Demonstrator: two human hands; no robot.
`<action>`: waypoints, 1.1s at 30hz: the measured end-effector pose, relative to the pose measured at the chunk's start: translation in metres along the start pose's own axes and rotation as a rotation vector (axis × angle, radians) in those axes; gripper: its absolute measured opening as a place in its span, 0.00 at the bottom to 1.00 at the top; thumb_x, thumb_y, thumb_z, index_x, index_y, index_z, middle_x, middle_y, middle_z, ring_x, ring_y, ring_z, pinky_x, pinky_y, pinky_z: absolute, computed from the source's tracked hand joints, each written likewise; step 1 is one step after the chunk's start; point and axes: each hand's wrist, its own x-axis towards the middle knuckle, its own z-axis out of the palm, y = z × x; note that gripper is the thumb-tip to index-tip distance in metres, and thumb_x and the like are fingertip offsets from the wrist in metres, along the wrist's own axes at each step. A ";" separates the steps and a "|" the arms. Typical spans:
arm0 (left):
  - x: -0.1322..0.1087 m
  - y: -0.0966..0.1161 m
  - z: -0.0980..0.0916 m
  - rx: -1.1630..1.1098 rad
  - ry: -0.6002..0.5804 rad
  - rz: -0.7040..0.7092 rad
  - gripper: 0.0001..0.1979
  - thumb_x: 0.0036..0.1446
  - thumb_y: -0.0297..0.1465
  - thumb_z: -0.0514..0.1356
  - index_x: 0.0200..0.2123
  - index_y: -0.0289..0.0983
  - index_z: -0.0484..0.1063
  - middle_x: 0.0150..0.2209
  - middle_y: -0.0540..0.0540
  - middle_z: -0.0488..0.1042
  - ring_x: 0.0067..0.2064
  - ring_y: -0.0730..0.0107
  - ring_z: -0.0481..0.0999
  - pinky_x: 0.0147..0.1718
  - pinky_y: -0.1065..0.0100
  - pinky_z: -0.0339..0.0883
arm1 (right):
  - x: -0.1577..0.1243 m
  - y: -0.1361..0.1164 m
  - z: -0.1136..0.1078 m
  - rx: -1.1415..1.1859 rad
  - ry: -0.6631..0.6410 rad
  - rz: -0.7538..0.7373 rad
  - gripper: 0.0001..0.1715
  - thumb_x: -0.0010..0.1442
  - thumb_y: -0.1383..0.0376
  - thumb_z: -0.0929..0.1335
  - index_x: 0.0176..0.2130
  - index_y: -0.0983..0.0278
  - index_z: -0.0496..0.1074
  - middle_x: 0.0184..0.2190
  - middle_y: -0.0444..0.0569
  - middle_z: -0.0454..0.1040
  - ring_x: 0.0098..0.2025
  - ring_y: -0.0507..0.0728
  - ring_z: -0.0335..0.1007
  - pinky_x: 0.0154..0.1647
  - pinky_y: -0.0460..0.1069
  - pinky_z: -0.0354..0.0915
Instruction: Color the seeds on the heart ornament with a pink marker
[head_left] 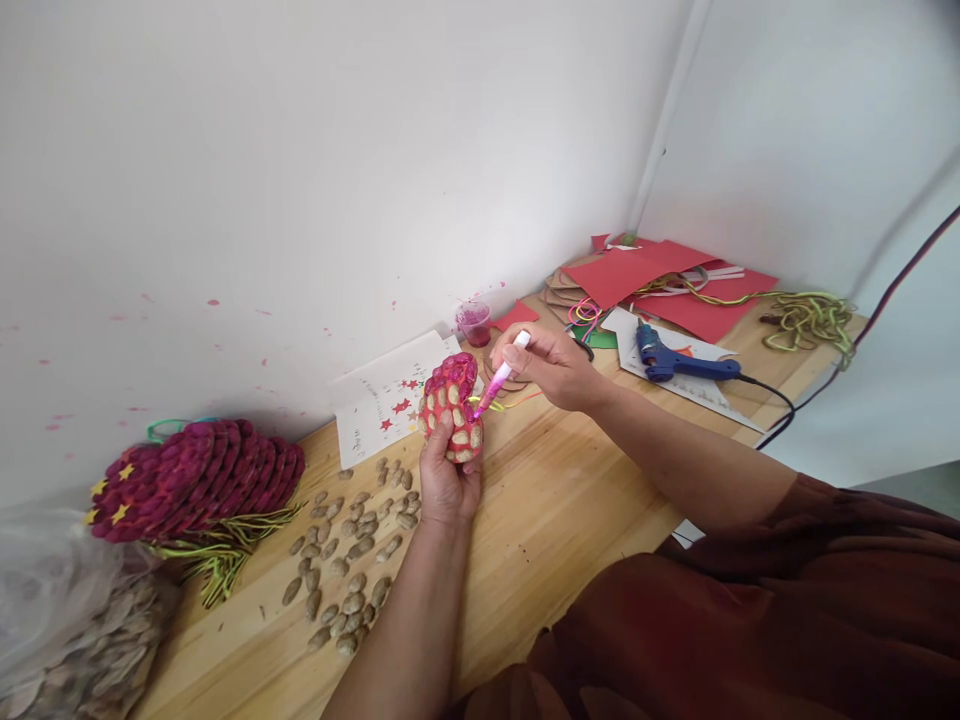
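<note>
My left hand [448, 480] is closed around the lower part of a red craft piece [454, 397] covered with peanut shells. Its upper end is coated in magenta paint, while the lower shells are still bare tan. In my right hand [553, 365] is a white-handled paintbrush [498, 383], stained magenta toward its tip, which meets the piece's right edge. Behind the hands stands a small clear cup of magenta paint [474, 322]. Many loose peanuts [352, 605] lie scattered left of my left forearm.
Stacked magenta pieces [217, 470] with yellow stars and green tassels lean at the left, behind a plastic bag [97, 640]. A blue glue gun [675, 362], red paper [637, 270] and green cord [810, 322] lie at the right. A written sheet [367, 405] holds small red stars.
</note>
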 end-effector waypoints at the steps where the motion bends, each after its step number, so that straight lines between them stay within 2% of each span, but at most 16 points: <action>1: 0.000 0.000 0.000 0.001 -0.001 0.001 0.18 0.46 0.33 0.78 0.35 0.37 0.74 0.22 0.57 0.68 0.17 0.84 0.59 0.13 0.80 0.44 | 0.000 0.000 0.000 -0.004 0.007 0.000 0.26 0.69 0.42 0.71 0.37 0.62 0.72 0.23 0.39 0.61 0.24 0.49 0.54 0.24 0.46 0.54; 5: 0.000 0.000 0.000 0.002 -0.003 0.001 0.17 0.48 0.33 0.77 0.35 0.37 0.74 0.23 0.57 0.69 0.17 0.84 0.59 0.13 0.80 0.43 | 0.000 0.000 -0.002 -0.036 0.036 -0.021 0.26 0.70 0.43 0.71 0.37 0.62 0.74 0.24 0.41 0.64 0.25 0.49 0.56 0.24 0.46 0.54; 11: 0.002 -0.001 -0.001 -0.003 0.014 0.005 0.17 0.48 0.33 0.77 0.35 0.37 0.74 0.22 0.57 0.67 0.17 0.84 0.59 0.13 0.79 0.43 | -0.002 -0.001 0.001 -0.072 -0.013 -0.046 0.25 0.70 0.43 0.70 0.37 0.62 0.74 0.25 0.41 0.66 0.25 0.50 0.58 0.27 0.47 0.57; 17: 0.003 -0.001 -0.004 0.023 -0.025 0.002 0.17 0.49 0.34 0.77 0.36 0.37 0.74 0.23 0.57 0.68 0.17 0.84 0.59 0.13 0.80 0.44 | -0.004 -0.007 0.001 -0.155 0.073 -0.126 0.23 0.72 0.46 0.70 0.37 0.61 0.74 0.28 0.44 0.69 0.30 0.52 0.64 0.31 0.49 0.60; 25: 0.002 -0.001 -0.002 0.010 0.012 0.004 0.17 0.47 0.33 0.77 0.35 0.37 0.74 0.22 0.57 0.68 0.17 0.85 0.58 0.13 0.80 0.44 | -0.005 -0.003 -0.001 -0.294 0.030 -0.222 0.22 0.73 0.48 0.68 0.38 0.62 0.77 0.36 0.50 0.76 0.39 0.57 0.71 0.43 0.53 0.68; 29: 0.001 0.000 -0.002 0.012 0.000 0.000 0.17 0.48 0.33 0.77 0.36 0.37 0.74 0.23 0.57 0.68 0.17 0.84 0.58 0.13 0.80 0.44 | -0.004 -0.003 -0.001 -0.247 0.076 -0.183 0.23 0.73 0.47 0.69 0.37 0.62 0.76 0.33 0.47 0.74 0.34 0.54 0.68 0.38 0.50 0.66; 33: 0.000 0.000 -0.003 -0.002 -0.030 -0.008 0.16 0.48 0.32 0.77 0.37 0.37 0.75 0.23 0.57 0.69 0.18 0.84 0.58 0.13 0.81 0.44 | -0.001 -0.001 -0.003 -0.125 0.073 -0.088 0.26 0.70 0.43 0.70 0.37 0.62 0.75 0.28 0.44 0.70 0.29 0.51 0.61 0.28 0.47 0.59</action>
